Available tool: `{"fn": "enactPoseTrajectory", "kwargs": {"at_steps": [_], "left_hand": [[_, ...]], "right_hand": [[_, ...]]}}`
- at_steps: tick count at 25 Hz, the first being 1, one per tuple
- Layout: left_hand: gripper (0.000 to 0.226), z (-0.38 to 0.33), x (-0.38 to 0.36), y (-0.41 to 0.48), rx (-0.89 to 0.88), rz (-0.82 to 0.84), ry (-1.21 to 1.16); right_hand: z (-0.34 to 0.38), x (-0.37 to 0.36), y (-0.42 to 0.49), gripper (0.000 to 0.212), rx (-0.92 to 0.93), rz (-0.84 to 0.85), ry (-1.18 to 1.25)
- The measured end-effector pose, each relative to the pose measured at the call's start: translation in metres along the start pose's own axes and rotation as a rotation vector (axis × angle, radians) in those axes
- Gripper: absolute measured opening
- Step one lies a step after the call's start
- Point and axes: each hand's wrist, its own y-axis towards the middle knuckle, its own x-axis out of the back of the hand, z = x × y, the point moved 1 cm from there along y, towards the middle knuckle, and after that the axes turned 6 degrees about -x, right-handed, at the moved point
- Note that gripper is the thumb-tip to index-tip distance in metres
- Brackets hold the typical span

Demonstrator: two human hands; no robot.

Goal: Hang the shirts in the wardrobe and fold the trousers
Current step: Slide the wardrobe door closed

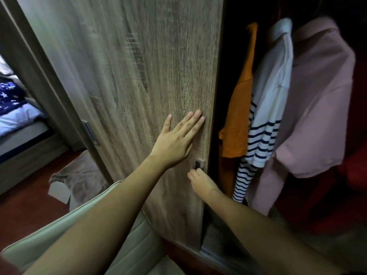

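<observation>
A wood-grain sliding wardrobe door (127,80) fills the middle of the view. My left hand (176,141) lies flat and open against it, fingers spread near its right edge. Lower down, my right hand (200,181) has its fingertips curled into the small metal recessed handle (199,164) at the door's edge. To the right the wardrobe stands open and dark inside. Three shirts hang there: an orange one (238,116), a white one with navy stripes (268,108) and a pink one (319,100). No trousers are visible.
A pale green padded seat (127,245) sits under my left forearm. A brownish cloth on a cardboard box (79,181) lies on the dark red floor at the left. A bed with star-patterned bedding (12,108) shows through the gap at far left.
</observation>
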Motion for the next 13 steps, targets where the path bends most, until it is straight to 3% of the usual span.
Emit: {"fn": "enactPoseTrajectory", "kwargs": {"at_steps": [13], "left_hand": [[0.062, -0.13, -0.014, 0.079, -0.342, -0.392, 0.015]], "right_hand": [[-0.032, -0.076, -0.16, 0.034, -0.042, 0.158, 0.153]]}}
